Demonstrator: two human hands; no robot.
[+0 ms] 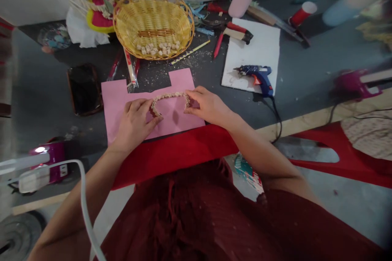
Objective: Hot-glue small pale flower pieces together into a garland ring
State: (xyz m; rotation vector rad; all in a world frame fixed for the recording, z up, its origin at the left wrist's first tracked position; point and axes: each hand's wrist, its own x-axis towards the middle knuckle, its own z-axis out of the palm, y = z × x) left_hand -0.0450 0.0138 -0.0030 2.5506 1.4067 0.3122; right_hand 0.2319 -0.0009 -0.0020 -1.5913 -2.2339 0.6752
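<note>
A curved, beige, knobbly strip (pixel 170 95), bent like an arch, is held above a sheet of pink paper (pixel 114 94). My left hand (pixel 134 121) pinches its left end between thumb and fingers. At the other end, my right hand (pixel 208 105) grips the strip the same way. Under the arch the pink paper shows, with a dark shadow on it. Red cloth (pixel 183 151) lies along the table's front edge below the paper.
Behind the paper stands a yellow wicker basket (pixel 153 16) with small beige cubes. On a white board (pixel 251 55) at right rests a blue glue gun (pixel 259 76), its cord hanging off the edge. A dark phone (pixel 85 89) lies left. A pencil (pixel 190 52) lies near the basket.
</note>
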